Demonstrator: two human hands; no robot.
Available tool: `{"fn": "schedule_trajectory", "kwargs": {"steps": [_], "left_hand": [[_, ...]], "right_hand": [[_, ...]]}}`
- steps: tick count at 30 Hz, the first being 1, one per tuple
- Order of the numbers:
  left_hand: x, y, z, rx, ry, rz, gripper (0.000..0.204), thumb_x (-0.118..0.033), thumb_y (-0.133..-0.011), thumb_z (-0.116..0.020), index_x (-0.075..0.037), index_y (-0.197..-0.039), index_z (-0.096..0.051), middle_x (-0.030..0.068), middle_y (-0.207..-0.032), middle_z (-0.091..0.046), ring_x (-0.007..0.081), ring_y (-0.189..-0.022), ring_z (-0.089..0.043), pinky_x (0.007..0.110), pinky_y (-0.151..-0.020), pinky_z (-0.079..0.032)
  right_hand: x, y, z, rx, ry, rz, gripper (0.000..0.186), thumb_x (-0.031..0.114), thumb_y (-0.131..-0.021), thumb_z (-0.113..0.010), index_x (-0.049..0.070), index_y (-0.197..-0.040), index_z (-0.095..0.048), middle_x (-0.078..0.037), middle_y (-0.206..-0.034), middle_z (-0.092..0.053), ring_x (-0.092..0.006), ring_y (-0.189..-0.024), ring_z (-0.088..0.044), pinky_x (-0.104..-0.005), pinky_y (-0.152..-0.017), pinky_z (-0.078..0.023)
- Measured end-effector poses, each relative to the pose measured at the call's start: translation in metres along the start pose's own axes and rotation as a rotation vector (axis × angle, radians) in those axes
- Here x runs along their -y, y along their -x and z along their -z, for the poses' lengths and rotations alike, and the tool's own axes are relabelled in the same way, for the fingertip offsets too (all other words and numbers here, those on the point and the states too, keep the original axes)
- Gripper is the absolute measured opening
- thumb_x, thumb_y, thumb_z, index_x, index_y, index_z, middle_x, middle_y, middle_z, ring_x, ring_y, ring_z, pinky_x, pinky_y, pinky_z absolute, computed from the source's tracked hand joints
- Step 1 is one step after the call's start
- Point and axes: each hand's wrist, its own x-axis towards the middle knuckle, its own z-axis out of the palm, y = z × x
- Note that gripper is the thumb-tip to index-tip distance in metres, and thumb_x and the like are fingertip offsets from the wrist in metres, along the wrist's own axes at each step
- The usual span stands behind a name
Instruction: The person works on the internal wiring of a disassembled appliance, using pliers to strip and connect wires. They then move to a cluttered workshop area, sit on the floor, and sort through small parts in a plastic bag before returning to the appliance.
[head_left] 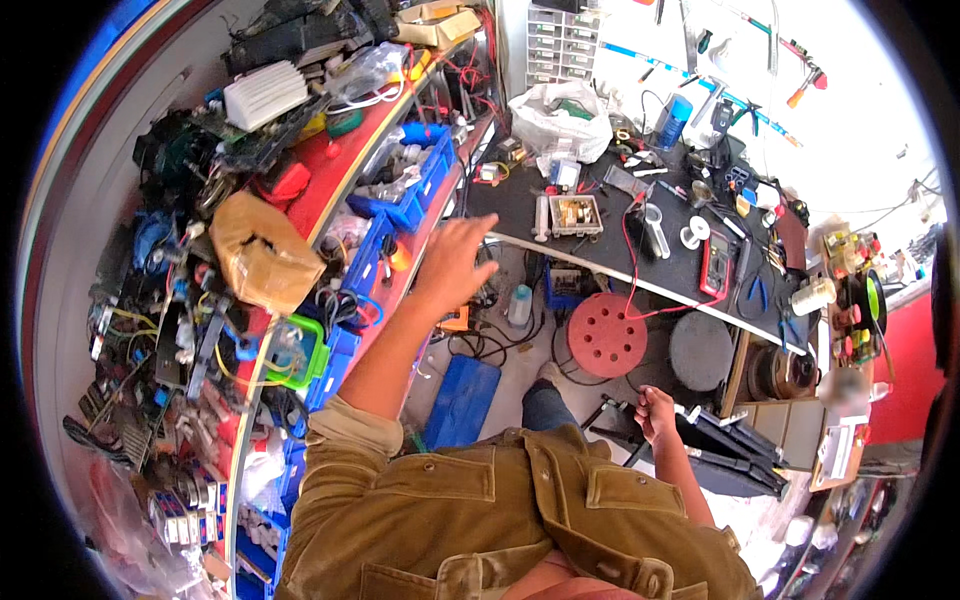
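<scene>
My left hand (456,262) reaches forward with its fingers spread and nothing in it. It is near the close left corner of the dark workbench (600,222), beside blue parts bins (428,180) on the left shelf. An orange-capped item (400,258) lies just left of the wrist. My right hand (655,412) hangs low at my right side, fingers curled in, with no object showing in it. Near it are a black folded stand (735,450) and a round red stool (607,336) with holes in its seat.
A multimeter (716,262), a spray can (675,120), a white sack (562,118) and a small parts tray (590,228) crowd the bench. Cluttered shelves run along my left, holding a cardboard box (262,250). On the floor lie a blue box (461,402), cables and a grey round stool (701,352).
</scene>
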Motion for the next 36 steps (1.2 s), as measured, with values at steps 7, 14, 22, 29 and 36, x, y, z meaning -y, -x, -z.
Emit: {"fn": "schedule_trajectory", "kwargs": {"steps": [7, 14, 22, 29, 36], "left_hand": [[0.045, -0.182, 0.003, -0.124, -0.098, -0.005, 0.063, -0.018, -0.068, -0.072, -0.007, -0.125, -0.047, 0.0125, -0.114, -0.056, 0.0307, -0.110, -0.049, 0.041, -0.093, -0.037], [0.090, -0.348, 0.003, -0.161, -0.237, -0.066, 0.060, -0.022, -0.070, -0.070, -0.010, -0.124, -0.048, 0.0142, -0.110, -0.058, 0.0296, -0.110, -0.050, 0.043, -0.092, -0.038], [0.121, -0.521, -0.012, -0.265, -0.296, -0.204, 0.059, -0.026, -0.071, -0.069, -0.012, -0.125, -0.050, 0.0127, -0.115, -0.058, 0.0300, -0.112, -0.049, 0.042, -0.093, -0.038], [0.168, -0.630, -0.044, -0.178, -0.496, -0.289, 0.069, -0.031, -0.069, -0.072, -0.019, -0.131, -0.045, 0.0029, -0.129, -0.050, 0.0219, -0.123, -0.042, 0.045, -0.096, -0.034], [0.197, -0.695, -0.046, 0.200, -0.498, -0.246, 0.078, -0.023, -0.062, -0.076, -0.021, -0.133, -0.044, 0.0022, -0.132, -0.049, 0.0209, -0.125, -0.040, 0.048, -0.098, -0.032]], "right_hand": [[0.096, -0.101, -0.030, -0.030, 0.000, -0.050, 0.014, 0.017, -0.093, -0.047, 0.008, -0.094, -0.057, 0.002, -0.063, -0.044, -0.0089, -0.045, -0.034, -0.0231, -0.041, -0.030], [0.161, -0.154, -0.018, -0.064, -0.059, 0.046, 0.015, 0.020, -0.093, -0.047, 0.008, -0.093, -0.057, 0.002, -0.063, -0.045, -0.0087, -0.047, -0.037, -0.0237, -0.041, -0.031], [0.154, -0.146, -0.010, -0.280, -0.154, 0.057, 0.015, 0.020, -0.092, -0.049, 0.007, -0.093, -0.057, 0.002, -0.061, -0.043, -0.0097, -0.046, -0.037, -0.0241, -0.040, -0.029], [0.170, -0.145, -0.030, -0.361, -0.264, 0.111, 0.016, 0.020, -0.093, -0.048, 0.006, -0.093, -0.056, 0.001, -0.062, -0.043, -0.0103, -0.047, -0.037, -0.0243, -0.040, -0.029], [0.182, -0.149, -0.070, -0.433, -0.303, 0.110, 0.014, 0.017, -0.093, -0.045, 0.006, -0.093, -0.054, 0.001, -0.063, -0.041, -0.0101, -0.047, -0.037, -0.0243, -0.040, -0.029]]}}
